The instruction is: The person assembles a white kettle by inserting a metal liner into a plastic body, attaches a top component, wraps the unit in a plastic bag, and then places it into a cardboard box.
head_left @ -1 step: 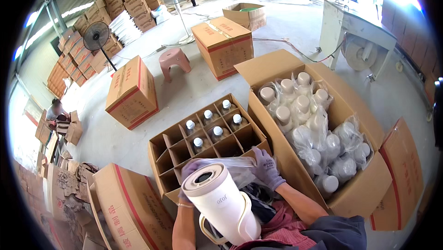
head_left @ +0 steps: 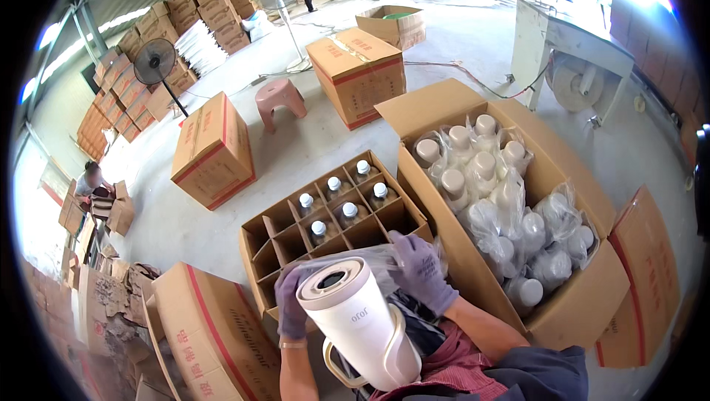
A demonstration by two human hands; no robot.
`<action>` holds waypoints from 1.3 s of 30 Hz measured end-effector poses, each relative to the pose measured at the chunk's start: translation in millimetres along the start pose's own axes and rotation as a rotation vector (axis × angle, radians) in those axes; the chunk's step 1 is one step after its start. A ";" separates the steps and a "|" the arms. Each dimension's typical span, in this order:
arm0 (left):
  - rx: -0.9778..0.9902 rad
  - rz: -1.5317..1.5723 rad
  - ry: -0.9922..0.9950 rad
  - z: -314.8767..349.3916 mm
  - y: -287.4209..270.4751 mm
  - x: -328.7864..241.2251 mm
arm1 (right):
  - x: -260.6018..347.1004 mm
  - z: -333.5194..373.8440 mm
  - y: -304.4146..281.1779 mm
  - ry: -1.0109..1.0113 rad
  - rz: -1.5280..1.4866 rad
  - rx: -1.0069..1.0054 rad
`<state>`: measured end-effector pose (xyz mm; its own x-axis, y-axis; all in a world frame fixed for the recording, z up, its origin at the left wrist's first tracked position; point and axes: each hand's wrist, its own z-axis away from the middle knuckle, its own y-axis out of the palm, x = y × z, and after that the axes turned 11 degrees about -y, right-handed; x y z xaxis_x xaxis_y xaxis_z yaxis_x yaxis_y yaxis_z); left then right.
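The left hand [head_left: 291, 302] and right hand [head_left: 424, 274] have fingers pinched on clear film [head_left: 353, 256], stretched by the box's [head_left: 268, 266] near edge beyond the mug [head_left: 364, 331]; they seem to be spreading it, which calls for even tension.

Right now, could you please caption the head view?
Left hand and right hand hold clear plastic near a divided carton of bottles.

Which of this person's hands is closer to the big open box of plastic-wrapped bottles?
The right. The right hand is just left of the box; the left hand is farther off, beyond the white tumbler.
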<state>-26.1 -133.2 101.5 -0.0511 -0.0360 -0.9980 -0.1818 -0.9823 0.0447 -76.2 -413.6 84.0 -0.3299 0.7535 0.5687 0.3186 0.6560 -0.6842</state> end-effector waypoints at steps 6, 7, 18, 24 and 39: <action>0.039 -0.130 0.104 126.9 10.8 -84.3 | 66.6 18.0 -51.2 -0.389 -0.089 -0.182; 0.097 -0.268 -0.005 138.3 22.5 -94.0 | 46.3 32.2 -40.0 -0.362 -0.085 -0.164; 0.008 -0.194 -0.193 239.2 -29.8 57.0 | -26.4 241.6 -19.2 -0.807 -0.456 0.629; -0.193 -0.177 -0.060 172.8 58.8 78.8 | -9.6 231.0 -43.5 -0.995 -0.369 0.440; 0.720 -0.600 0.166 -14.8 441.8 30.3 | -124.9 0.3 -274.6 -0.476 0.543 -0.251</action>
<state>-93.4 -571.0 90.4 0.3771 0.3579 -0.8543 -0.6964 -0.4985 -0.5162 -122.7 -687.8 200.7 -0.3989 0.9098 -0.1149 0.7188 0.2324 -0.6552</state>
